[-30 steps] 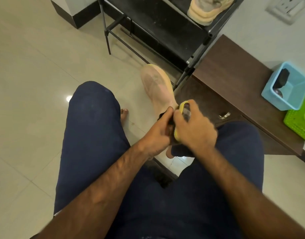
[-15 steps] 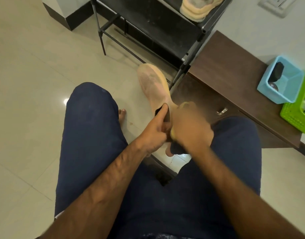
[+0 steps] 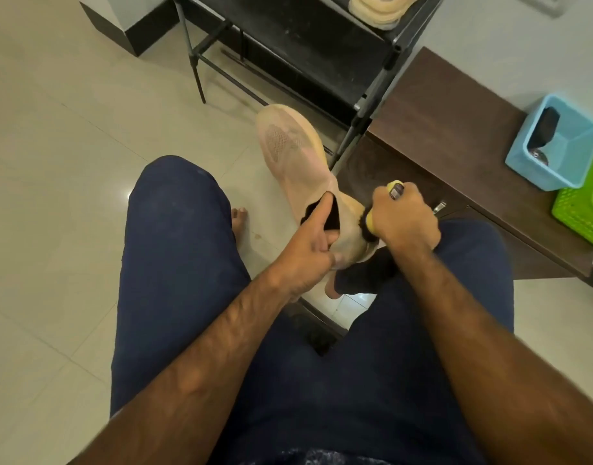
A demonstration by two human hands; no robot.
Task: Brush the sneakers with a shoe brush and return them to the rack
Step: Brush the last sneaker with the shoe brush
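Nearest the camera, two knees in dark blue trousers [image 3: 174, 246], soft matte cloth, and both bare forearms reaching out over them. The left hand [image 3: 308, 250] has its grip on the heel end of the sneaker [image 3: 298, 162]: thumb hooked into the dark collar opening, fingers curled round the back. The right hand [image 3: 402, 223] is a tight fist wrapped round the brush [image 3: 371, 225], a rounded yellow body, its dark bristles pressed against the side of the heel. The sneaker is held up between the knees, toe pointing away, a long pale peach shape with a woven mesh patch on the forefoot and a creamy rubber edge. Below it, bare toes [image 3: 239, 218] on glossy cream floor [image 3: 70, 162] tiles. Further out stands the rack [image 3: 288, 45], thin black metal tubes and dull black shelves, with a second sneaker [image 3: 379, 8] on an upper shelf, ribbed pale sole showing. To its right, a dark wood-grain tabletop [image 3: 456, 129] carrying a smooth light-blue plastic basket [image 3: 556, 152] and, just beside it, a green lattice basket [image 3: 583, 209].
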